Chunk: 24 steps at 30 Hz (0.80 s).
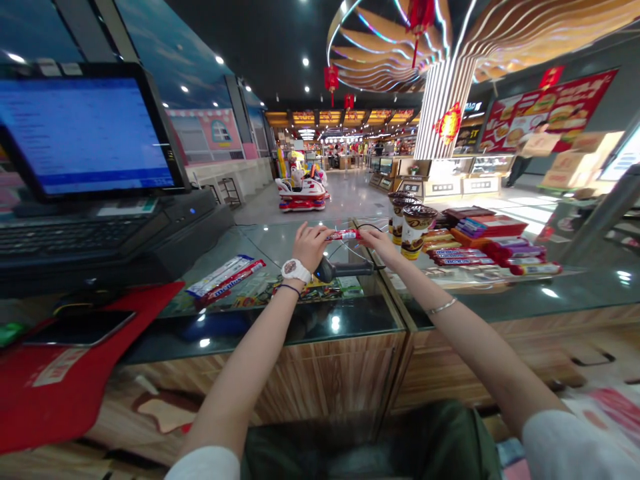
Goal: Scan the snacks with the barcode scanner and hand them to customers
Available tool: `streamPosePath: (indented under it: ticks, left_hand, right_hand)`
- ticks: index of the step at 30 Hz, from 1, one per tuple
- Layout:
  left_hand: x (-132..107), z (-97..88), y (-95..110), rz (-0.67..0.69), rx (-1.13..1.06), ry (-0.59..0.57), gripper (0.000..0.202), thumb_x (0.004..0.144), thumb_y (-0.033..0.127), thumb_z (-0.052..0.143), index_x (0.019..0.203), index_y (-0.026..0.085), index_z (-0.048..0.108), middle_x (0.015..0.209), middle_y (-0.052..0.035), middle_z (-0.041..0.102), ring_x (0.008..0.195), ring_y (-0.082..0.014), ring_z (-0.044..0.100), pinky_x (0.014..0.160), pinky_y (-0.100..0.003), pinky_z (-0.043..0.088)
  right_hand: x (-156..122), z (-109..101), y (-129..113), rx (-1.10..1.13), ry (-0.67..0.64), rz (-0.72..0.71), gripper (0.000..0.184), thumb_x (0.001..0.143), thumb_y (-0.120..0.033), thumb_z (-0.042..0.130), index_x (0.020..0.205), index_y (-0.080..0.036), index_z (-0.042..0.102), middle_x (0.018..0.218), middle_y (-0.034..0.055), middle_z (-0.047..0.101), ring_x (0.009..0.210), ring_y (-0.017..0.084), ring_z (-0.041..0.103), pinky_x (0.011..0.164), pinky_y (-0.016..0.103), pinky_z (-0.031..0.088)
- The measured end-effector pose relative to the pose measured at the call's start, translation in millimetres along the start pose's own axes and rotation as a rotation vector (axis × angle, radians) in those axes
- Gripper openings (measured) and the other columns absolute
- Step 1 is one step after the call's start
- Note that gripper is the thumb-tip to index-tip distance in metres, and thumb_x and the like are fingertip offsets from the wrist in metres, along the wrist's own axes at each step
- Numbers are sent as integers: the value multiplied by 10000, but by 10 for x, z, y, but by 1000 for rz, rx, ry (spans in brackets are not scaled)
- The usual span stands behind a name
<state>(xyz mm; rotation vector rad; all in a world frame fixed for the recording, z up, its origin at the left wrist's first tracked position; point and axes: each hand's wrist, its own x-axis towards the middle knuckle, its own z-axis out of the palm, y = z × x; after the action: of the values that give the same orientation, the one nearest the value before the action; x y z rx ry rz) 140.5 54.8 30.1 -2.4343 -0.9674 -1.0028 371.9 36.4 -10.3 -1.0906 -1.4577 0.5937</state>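
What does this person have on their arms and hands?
Short white sleeves end above bare forearms. A chunky white wristwatch and a thin dark cord bracelet sit on the left wrist; a thin silver bangle circles the right. The left hand and right hand wear no gloves.

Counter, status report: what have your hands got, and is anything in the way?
Left hand and right hand on red-wrapped candy bar, one at each end. Black corded handheld scanner just below, on glass counter.
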Motion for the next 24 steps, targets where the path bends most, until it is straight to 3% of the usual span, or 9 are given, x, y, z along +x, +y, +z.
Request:
streamPosePath:
  ticks: [6, 11, 15, 19, 24]
  left_hand:
    - [-1, 13, -48, 19, -5, 19, 257, 937, 244, 565, 1161, 283, 684, 1114, -26, 710, 1023, -216, 620, 1154, -455, 312]
    - [-7, 23, -68, 6, 8, 2, 250, 933, 266, 569, 1149, 301, 691, 1113, -26, 707, 975, -226, 616, 1105, -456, 347]
    - [-11, 30, -77, -5, -3, -34, 246, 931, 270, 568, 1138, 303, 697, 1114, -29, 705, 988, -234, 612, 1079, -448, 361]
    - [-7, 40, -128, -50, -16, -20, 258, 925, 262, 579, 1153, 282, 696, 1115, -37, 707, 1004, -234, 618, 1085, -443, 357]
    - [1, 58, -235, -115, -8, -1, 253, 913, 242, 588, 1136, 280, 703, 1108, -38, 706, 1016, -232, 625, 1119, -450, 327]
  right_hand:
    - [-14, 12, 3, 150, 22, 51, 495, 648, -676, 730, 738, -194, 661, 756, 13, 645, 768, 178, 609, 805, 345, 501]
    - [-8, 50, -16, 28, 164, -137, 396, 725, -606, 689, 684, -216, 632, 974, 58, 665, 958, 215, 605, 952, 393, 461]
    - [15, 45, -8, -113, 174, -216, 347, 777, -548, 652, 688, -217, 602, 955, 62, 661, 995, 225, 599, 984, 416, 446]
    - [56, -26, -30, -93, -14, -98, 371, 783, -566, 652, 876, -210, 603, 928, 39, 670, 882, 192, 629, 870, 386, 513]
    - [-36, -96, -73, -238, -447, -22, 557, 673, -522, 797, 1075, -183, 612, 1063, 74, 690, 899, 196, 660, 842, 374, 544]
